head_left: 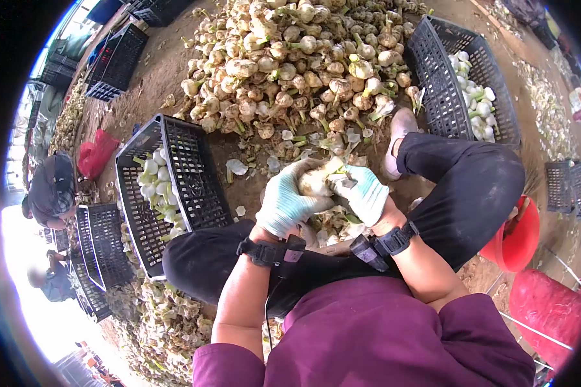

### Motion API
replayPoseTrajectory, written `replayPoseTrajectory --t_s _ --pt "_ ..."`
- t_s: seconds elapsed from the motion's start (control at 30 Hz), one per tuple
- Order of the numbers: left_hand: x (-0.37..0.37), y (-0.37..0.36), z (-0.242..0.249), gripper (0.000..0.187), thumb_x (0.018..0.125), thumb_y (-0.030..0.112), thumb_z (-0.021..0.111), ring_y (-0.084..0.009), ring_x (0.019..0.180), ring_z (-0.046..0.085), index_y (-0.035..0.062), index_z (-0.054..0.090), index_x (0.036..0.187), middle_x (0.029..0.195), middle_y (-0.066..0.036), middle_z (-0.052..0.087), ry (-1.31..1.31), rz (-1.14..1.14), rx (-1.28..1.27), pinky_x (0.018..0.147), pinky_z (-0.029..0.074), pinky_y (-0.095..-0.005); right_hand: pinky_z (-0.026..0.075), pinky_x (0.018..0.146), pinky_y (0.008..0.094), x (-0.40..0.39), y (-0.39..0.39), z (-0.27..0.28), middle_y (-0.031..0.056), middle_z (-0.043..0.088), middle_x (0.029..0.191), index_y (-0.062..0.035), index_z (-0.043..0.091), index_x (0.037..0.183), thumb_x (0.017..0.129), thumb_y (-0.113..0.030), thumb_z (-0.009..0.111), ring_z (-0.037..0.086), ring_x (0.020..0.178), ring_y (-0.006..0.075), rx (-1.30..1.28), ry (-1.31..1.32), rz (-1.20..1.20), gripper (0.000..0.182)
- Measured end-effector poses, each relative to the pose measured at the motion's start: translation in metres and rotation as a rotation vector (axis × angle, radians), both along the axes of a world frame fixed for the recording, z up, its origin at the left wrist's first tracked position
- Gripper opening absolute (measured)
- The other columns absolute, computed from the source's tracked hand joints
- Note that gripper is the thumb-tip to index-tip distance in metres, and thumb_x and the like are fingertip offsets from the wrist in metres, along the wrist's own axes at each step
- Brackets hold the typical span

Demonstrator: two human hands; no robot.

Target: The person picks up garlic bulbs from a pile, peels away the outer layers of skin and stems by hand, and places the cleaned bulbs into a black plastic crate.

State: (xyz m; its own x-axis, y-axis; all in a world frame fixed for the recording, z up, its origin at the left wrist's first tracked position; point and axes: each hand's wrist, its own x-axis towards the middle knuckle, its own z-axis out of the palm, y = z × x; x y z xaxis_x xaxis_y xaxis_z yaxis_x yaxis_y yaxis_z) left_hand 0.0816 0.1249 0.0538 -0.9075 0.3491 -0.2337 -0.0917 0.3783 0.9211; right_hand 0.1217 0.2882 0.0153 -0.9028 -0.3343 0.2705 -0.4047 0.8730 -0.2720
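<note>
Both my hands wear pale blue-green gloves and meet over my lap. My left hand (287,198) is wrapped round a garlic bulb (314,183) with loose, papery skin. From the other side, my right hand (363,193) pinches the pale green and white leafy part at the bulb's right. My right fingertips partly hide what they grip. Beyond my hands lies a large pile of unpeeled garlic bulbs (290,71), with bits of skin scattered on the ground at its near edge.
Black crates holding cleaner white bulbs stand at the left (203,184) and upper right (436,77). A red bucket (521,238) and a red sack (549,313) are at the right. Other people (48,187) sit at the far left beside more crates.
</note>
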Motion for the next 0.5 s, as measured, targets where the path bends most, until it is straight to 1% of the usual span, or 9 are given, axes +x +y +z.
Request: replayPoseTrajectory --t_s 0.13,0.17,0.23,0.27,0.33,0.37,0.4,0.43,0.5 --pt "0.006 -0.008 0.006 0.059 0.050 0.009 0.070 -0.0144 0.084 0.053 -0.0028 0.050 0.104 0.095 -0.011 0.056 -0.373 0.171 0.444 0.072 0.044 -0.0239 0.046 0.069 0.0275 -0.001 -0.007 0.016 0.0131 0.058 0.089 -0.0029 0.056 0.097 0.077 -0.006 0.047 0.057 0.079 0.0228 0.404 0.072 -0.058 0.022" --pt "0.004 -0.015 -0.001 0.062 0.057 0.016 0.071 -0.0212 0.084 0.055 -0.0037 0.045 0.110 0.096 -0.013 0.055 -0.329 0.111 0.501 0.072 0.047 -0.0296 0.046 0.069 0.0275 -0.005 -0.009 0.013 0.0131 0.058 0.089 -0.0029 0.056 0.097 0.077 -0.006 0.047 0.057 0.079 0.0228 0.410 0.075 -0.058 0.022" --pt "0.009 -0.018 -0.008 0.062 0.059 0.021 0.071 -0.0208 0.081 0.056 -0.0033 0.045 0.110 0.095 -0.013 0.055 -0.509 0.211 0.740 0.069 0.047 -0.0293 0.045 0.071 0.0301 -0.015 -0.014 0.006 0.0171 0.057 0.089 0.0015 0.054 0.099 0.074 -0.001 0.046 0.057 0.081 0.0266 -0.712 -0.389 -0.153 0.026" --pt "0.012 -0.020 -0.010 0.063 0.061 0.025 0.071 -0.0204 0.078 0.057 -0.0030 0.044 0.110 0.093 -0.013 0.056 -0.690 0.315 0.973 0.065 0.048 -0.0290 0.045 0.071 0.0301 -0.015 -0.016 0.008 0.0171 0.057 0.089 0.0015 0.054 0.099 0.074 -0.001 0.046 0.057 0.081 0.0266 -0.707 -0.387 -0.150 0.026" --pt "0.011 -0.020 -0.015 0.064 0.066 0.032 0.068 -0.0233 0.076 0.057 -0.0001 0.040 0.114 0.094 -0.011 0.055 -0.773 0.286 1.083 0.061 0.049 -0.0315 0.044 0.074 0.0319 -0.016 -0.022 0.018 0.0200 0.057 0.088 0.0048 0.052 0.101 0.072 0.000 0.046 0.056 0.082 0.0294 -0.613 -0.385 -0.211 0.030" --pt "0.011 -0.019 -0.020 0.061 0.068 0.032 0.066 -0.0229 0.077 0.057 0.0014 0.040 0.115 0.094 -0.010 0.055 -0.749 0.297 1.102 0.061 0.049 -0.0311 0.044 0.074 0.0310 -0.017 -0.023 0.028 0.0192 0.057 0.089 0.0039 0.052 0.101 0.073 -0.001 0.045 0.056 0.082 0.0285 -0.826 -0.369 -0.159 0.029" --pt "0.013 -0.015 -0.024 0.058 0.071 0.031 0.064 -0.0226 0.077 0.057 0.0029 0.039 0.115 0.094 -0.009 0.055 -0.726 0.309 1.123 0.061 0.048 -0.0308 0.044 0.074 0.0310 -0.017 -0.023 0.026 0.0192 0.057 0.089 0.0039 0.052 0.101 0.073 -0.001 0.045 0.056 0.082 0.0285 -0.820 -0.372 -0.155 0.029" --pt "0.016 -0.005 -0.020 0.050 0.076 0.031 0.058 -0.0219 0.076 0.057 0.0050 0.040 0.115 0.093 -0.009 0.055 -0.467 0.445 1.051 0.060 0.048 -0.0298 0.044 0.074 0.0308 -0.018 -0.021 0.022 0.0187 0.057 0.089 0.0037 0.052 0.100 0.074 -0.001 0.046 0.056 0.081 0.0282 -0.769 -0.299 -0.143 0.027" --pt "0.015 -0.006 -0.017 0.048 0.077 0.029 0.057 -0.0212 0.075 0.057 0.0042 0.041 0.114 0.093 -0.009 0.055 -0.444 0.433 1.014 0.059 0.048 -0.0292 0.044 0.072 0.0307 -0.019 -0.017 0.010 0.0157 0.057 0.088 0.0028 0.053 0.096 0.075 -0.004 0.047 0.056 0.081 0.0269 -0.645 -0.233 -0.113 0.023"
